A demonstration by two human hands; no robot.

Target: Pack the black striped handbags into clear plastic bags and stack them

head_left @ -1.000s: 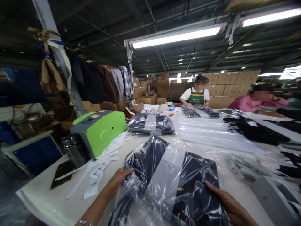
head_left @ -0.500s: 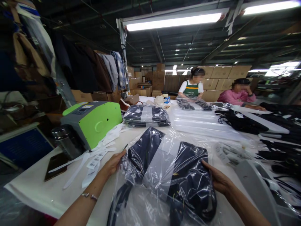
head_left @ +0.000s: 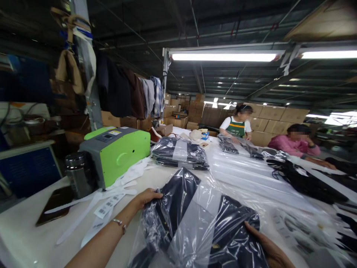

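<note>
Fingers of both hands clamped on a crinkled clear bag (head_left: 192,223) of folded navy cloth.

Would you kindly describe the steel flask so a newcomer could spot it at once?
Find the green machine at the table's left side. The flask stands against its near left corner, upright, dark metal with a ribbed lid, unlike the flat brown phone lying before it.

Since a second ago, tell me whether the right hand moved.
Cannot tell: the right hand stays at the bagged garment's right edge; the camera itself shifted.
</note>
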